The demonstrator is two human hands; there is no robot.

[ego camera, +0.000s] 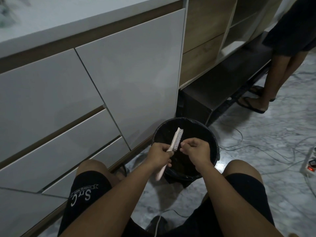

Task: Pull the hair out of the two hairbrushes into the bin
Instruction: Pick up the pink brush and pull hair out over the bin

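Observation:
A pale pink hairbrush (176, 140) with white bristles is held over a round black bin (159, 132) lined with a black bag. My left hand (159, 155) grips the brush around the top of its handle, bristles facing right, and the handle's end sticks out below the hand. My right hand (195, 150) is right beside the bristles with fingers pinched together; whether hair is between them is too fine to tell. Only one hairbrush is in view.
White cabinet doors and drawers (85, 93) stand close on the left, with a dark low shelf (213, 93) behind the bin. Cables and a power strip (309, 165) lie on the marble floor at right. Another person's legs (271, 79) stand at far right.

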